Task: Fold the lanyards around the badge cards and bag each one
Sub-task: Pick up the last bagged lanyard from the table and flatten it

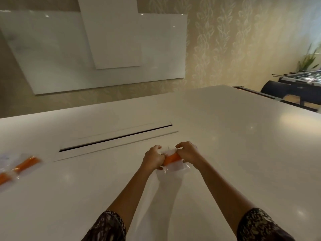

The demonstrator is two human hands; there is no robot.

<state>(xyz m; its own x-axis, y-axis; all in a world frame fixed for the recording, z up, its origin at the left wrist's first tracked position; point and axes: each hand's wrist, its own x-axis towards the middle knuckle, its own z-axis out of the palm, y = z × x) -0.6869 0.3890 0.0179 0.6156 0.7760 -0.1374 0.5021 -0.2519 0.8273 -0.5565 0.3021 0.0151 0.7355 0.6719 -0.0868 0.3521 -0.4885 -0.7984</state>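
A clear plastic bag (pixel 174 167) with an orange lanyard bundle (pixel 172 158) inside lies on the white table (pixel 225 153) in the middle of the view. My left hand (pixel 153 159) grips the bag's left end with curled fingers. My right hand (pixel 188 152) grips its right end the same way. The badge card inside is mostly hidden by my fingers and the orange lanyard.
Bagged orange lanyards (pixel 19 166) lie at the table's left edge. A long dark slot (pixel 114 138) is set into the tabletop beyond my hands. White wall panels (pixel 104 49) stand behind the table. A foosball table (pixel 298 84) and a plant (pixel 308 58) are at far right.
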